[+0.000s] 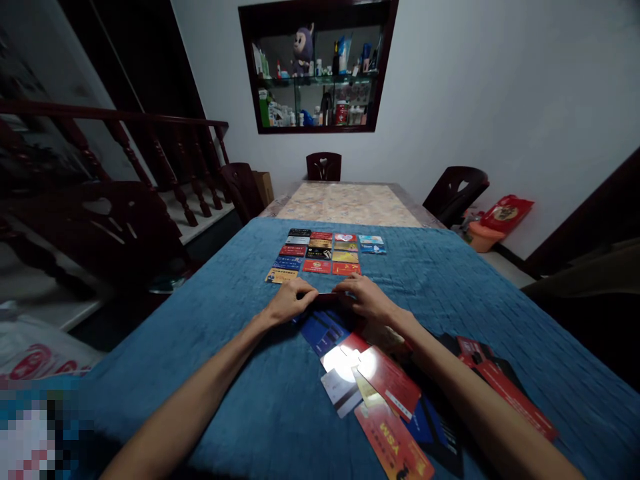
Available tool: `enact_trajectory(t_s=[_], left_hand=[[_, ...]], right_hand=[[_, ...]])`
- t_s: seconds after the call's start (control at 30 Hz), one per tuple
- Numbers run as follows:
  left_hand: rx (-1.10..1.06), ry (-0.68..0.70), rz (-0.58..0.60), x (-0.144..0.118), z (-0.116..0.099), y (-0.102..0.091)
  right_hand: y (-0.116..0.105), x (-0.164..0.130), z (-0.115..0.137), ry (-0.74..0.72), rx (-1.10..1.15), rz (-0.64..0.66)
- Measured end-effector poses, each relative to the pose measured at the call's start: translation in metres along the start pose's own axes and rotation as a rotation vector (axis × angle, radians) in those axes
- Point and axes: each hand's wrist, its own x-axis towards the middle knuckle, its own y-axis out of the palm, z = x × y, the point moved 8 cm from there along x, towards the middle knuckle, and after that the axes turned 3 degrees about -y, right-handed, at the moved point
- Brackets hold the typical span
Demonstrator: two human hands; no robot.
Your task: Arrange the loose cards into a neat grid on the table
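Between my two hands a thin card (327,294) is held nearly edge-on, so its face is hidden. My left hand (291,300) pinches its left end with thumb and forefinger. At the other end the fingers of my right hand (369,297) close on it. Just beyond lie several cards in columns, among them an orange-yellow card (281,275), a red card (317,267) and a blue-white card (373,248). Below my hands spreads a loose heap with a blue card (327,333), a red card (390,380) and an orange YSM card (393,443).
A blue cloth (225,373) covers the near part of the table, with a patterned cover (355,200) beyond. More red and black cards (515,393) lie right of my right forearm. Dark chairs (455,193) stand around. A plastic bag (40,347) is at left.
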Motion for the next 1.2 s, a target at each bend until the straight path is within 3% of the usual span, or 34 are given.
enact_trajectory(t_s=[0.17,0.37,0.93,1.2], left_hand=[[-0.058,-0.023,-0.061,0.0,0.008,-0.001],[-0.041,0.047,-0.128,-0.001,0.012,-0.002],[0.083,0.11,-0.153,-0.006,0.011,0.008],[0.076,0.115,-0.223,-0.005,0.007,-0.003]], right_hand=[[0.002,-0.002,-0.007,0.061,0.024,-0.015],[0.005,-0.002,-0.008,0.058,-0.064,-0.012],[0.006,-0.001,0.003,0.141,-0.258,0.13],[-0.009,0.001,0.017,0.087,-0.4,-0.019]])
